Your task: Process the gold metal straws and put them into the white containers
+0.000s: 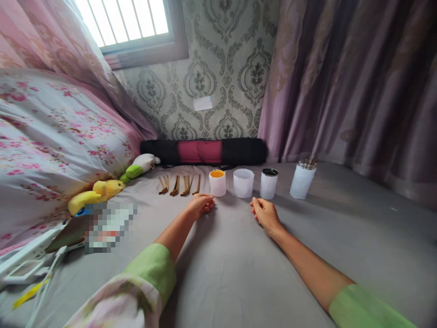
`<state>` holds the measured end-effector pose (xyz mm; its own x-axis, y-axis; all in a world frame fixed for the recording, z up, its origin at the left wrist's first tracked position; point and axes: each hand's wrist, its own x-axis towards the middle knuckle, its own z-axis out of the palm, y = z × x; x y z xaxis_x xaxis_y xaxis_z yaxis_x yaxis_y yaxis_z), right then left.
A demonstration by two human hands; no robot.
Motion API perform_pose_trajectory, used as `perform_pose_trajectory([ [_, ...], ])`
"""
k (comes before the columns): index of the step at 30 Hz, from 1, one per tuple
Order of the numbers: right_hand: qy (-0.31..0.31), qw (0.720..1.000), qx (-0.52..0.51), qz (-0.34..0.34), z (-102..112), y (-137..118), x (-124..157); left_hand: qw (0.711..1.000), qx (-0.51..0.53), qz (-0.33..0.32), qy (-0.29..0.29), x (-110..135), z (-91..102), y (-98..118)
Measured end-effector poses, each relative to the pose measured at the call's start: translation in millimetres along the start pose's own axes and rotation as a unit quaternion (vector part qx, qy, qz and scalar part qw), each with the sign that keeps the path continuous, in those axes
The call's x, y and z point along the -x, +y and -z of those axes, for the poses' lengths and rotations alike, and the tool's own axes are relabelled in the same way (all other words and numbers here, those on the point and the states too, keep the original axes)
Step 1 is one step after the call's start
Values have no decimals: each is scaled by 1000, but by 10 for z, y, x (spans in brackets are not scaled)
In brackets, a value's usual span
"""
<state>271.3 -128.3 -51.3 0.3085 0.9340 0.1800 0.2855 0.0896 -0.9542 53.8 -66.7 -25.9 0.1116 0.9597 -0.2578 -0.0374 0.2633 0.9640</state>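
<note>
Over the grey sheet (221,273), the left hand (203,206) and the right hand (265,215) are apart, fingers curled; whether they grip something, I cannot tell. Just beyond the left hand, the white cup (217,187) should be light, best held around its wall; it stands upright, mouth up, axis vertical.

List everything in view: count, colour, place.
Cups: 2, white, one orange inside, middle
Cans: 2, white, right of cups
Bent sticks: 4 clusters, brown, left of cups
Rolled bag: 1, black and red, back
Soft toys: at least 2, yellow, green, left
Power strip: 1, white, lower left
Cable: 1+, white, lower left
Pixelated item: 1, unclear, left
Bedding: 1, floral pink, left
Curtains: 2, pink left, purple right
Wall: 1, grey, back
Window: 1, grey frame, upper left
Card: 1, white, on wall
Sheet: 1, grey, underneath
Left hand: 1, green sleeve, near cups
Right hand: 1, green sleeve, near cups
</note>
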Motion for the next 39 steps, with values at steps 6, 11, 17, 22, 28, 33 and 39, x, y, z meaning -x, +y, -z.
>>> perform_pose_trajectory([
  [6, 0, 1000, 11, 4, 1, 1, 4, 984, -130, -44, 111, -121, 178, 72],
  [11, -5, 1000, 9, 2, 3, 8, 2, 956, -233, -69, 163, -237, 319, 110],
  [17, -6, 1000, 17, 9, -3, 25, -5, 910, -356, -95, 190, -320, 451, 193],
  [22, -8, 1000, 20, 9, -4, 18, -8, 863, -446, -112, 207, -368, 497, 245],
  [28, -11, 1000, 25, 7, 1, 14, -4, 820, -520, -121, 207, -411, 496, 246],
  [33, -10, 1000, 22, 9, -6, 23, -9, 797, -554, -132, 202, -419, 467, 242],
  [39, -10, 1000, 18, 11, -15, 44, -22, 778, -580, -142, 198, -431, 439, 229],
])
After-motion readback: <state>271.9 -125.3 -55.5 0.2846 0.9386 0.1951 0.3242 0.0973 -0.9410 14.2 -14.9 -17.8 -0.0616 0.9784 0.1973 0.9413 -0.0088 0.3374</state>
